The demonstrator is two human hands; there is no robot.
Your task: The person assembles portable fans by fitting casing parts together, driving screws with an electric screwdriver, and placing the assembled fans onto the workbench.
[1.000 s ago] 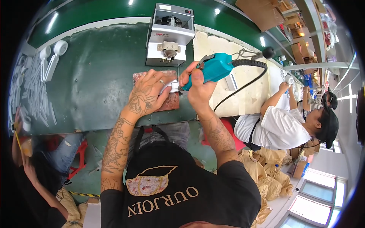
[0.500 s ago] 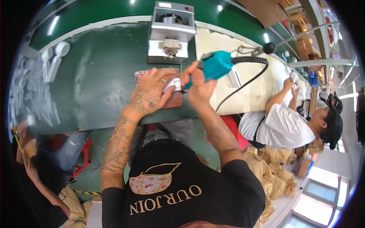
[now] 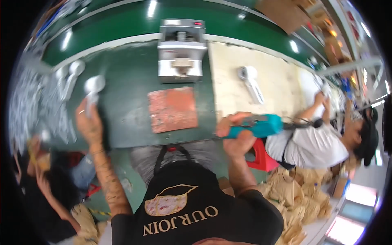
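Off to the left, above the green worktop, my left hand (image 3: pixel 90 122) is closed around the handle of a white shower head (image 3: pixel 94 84). My right hand (image 3: pixel 237 139) grips a teal electric screwdriver (image 3: pixel 264 125) at the front edge of the bench, its black cable running off to the right. Between the hands lies a worn reddish mat (image 3: pixel 173 109), with nothing on it. On the cream sheet to the right rests another white shower head (image 3: pixel 254 87). The screwdriver's tip is blurred.
A grey-and-white machine (image 3: pixel 181 57) stands behind the mat. More white shower heads (image 3: pixel 73 73) and a pile of clear plastic sleeves (image 3: pixel 41 110) cover the far left. Co-workers sit on both sides; a red stool (image 3: pixel 263 157) is at right.
My left hand has gone from the mat to the left with the white shower head. My right hand has drawn the screwdriver back toward me and right, uncovering the mat.
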